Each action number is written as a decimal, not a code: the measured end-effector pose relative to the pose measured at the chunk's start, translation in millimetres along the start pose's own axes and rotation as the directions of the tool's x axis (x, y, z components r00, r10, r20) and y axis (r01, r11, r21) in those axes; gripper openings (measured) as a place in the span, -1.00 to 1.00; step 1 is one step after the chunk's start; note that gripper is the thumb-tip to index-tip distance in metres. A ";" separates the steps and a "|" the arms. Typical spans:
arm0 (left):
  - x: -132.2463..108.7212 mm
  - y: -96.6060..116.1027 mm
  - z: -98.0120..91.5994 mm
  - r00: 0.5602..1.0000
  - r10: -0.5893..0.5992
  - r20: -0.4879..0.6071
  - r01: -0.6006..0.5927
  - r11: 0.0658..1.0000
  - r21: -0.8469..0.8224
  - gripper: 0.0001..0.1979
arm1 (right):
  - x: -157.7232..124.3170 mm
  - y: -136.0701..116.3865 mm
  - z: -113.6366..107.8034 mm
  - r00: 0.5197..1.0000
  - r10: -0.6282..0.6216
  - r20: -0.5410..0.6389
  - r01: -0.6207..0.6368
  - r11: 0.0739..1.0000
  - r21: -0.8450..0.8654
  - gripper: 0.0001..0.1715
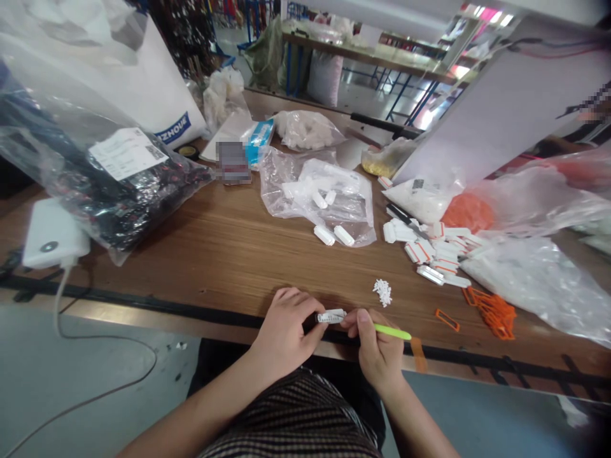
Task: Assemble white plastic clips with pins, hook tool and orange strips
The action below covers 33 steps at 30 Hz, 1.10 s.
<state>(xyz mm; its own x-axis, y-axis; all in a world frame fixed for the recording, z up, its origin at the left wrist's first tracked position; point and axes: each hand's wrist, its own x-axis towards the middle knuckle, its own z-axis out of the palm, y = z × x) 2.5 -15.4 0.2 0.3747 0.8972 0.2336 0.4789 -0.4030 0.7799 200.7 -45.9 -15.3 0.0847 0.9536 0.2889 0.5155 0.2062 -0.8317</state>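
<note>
A left hand [285, 334] clenches a narrow white plastic tag [331, 316] above the black-striped front edge [143, 302] of a brown wooden desk [224, 254], while a right hand [377, 348] pinches a slim neon-green stick [392, 331]; bare wood separates them from a small heap of white plastic bits [382, 292].

Green stick [392, 331]: smooth, glossy neon plastic.
White tag [331, 316]: smooth white plastic with a slight shine, its printed label too small to read.
Tabletop [200, 267]: brown wood, smooth, with a satin varnish sheen.
Clear bag [329, 203]: thin, crinkled plastic film, glossy with bright highlights.
White tubes [324, 235]: smooth, matt white plastic.
Orange loops [491, 315]: smooth plastic, with a soft shine.
Power bank [52, 232]: smooth white plastic casing, faintly satin.
Carrier bag [157, 83]: smooth, matt white surface, paper or plastic not clear.
Striped garment [291, 413]: woven cloth, matt and finely ribbed.
Floor [86, 381]: smooth grey surface, faint sheen.
</note>
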 end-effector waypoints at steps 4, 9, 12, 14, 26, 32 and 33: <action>0.0 0.5 -0.2 1.000 -0.004 0.007 0.004 1.000 0.005 -0.91 | 0.1 -1.7 -0.5 1.000 -0.020 -0.004 0.020 1.000 -0.005 -0.54; 0.1 0.3 -0.5 1.000 0.000 0.002 0.000 1.000 0.000 -0.89 | -0.1 -0.4 1.3 0.999 -0.049 0.005 0.049 0.997 -0.059 -0.57; -0.4 -0.3 0.1 1.000 0.000 0.003 0.000 1.000 -0.003 -0.89 | -1.2 0.8 1.0 0.997 -0.080 0.005 0.080 0.996 -0.049 -0.61; -1.0 -0.8 0.6 1.000 -0.009 0.002 0.009 1.000 0.004 -0.88 | -1.9 0.9 0.3 0.995 -0.102 -0.006 0.101 0.994 -0.044 -0.62; 2.6 4.8 2.1 1.000 -0.011 0.028 0.008 0.996 0.094 -0.83 | -0.1 2.2 2.6 0.991 -0.135 -0.004 0.134 0.988 -0.081 -0.63; 3.3 5.9 13.5 1.000 0.020 0.017 -0.022 0.994 0.110 -0.87 | -0.3 1.4 2.0 0.997 -0.081 0.020 0.082 0.994 -0.067 -0.59; 3.2 5.0 14.5 1.000 0.022 0.012 -0.023 0.995 0.097 -0.89 | -0.3 0.7 1.9 0.998 -0.058 0.025 0.059 0.997 -0.049 -0.57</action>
<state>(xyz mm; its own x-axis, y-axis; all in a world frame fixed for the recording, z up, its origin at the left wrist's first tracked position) 17.6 -17.1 -3.5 0.3944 0.8860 0.2439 0.5448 -0.4392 0.7143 199.4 -45.6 -16.9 0.0333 0.9453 0.3244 0.5606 0.2510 -0.7891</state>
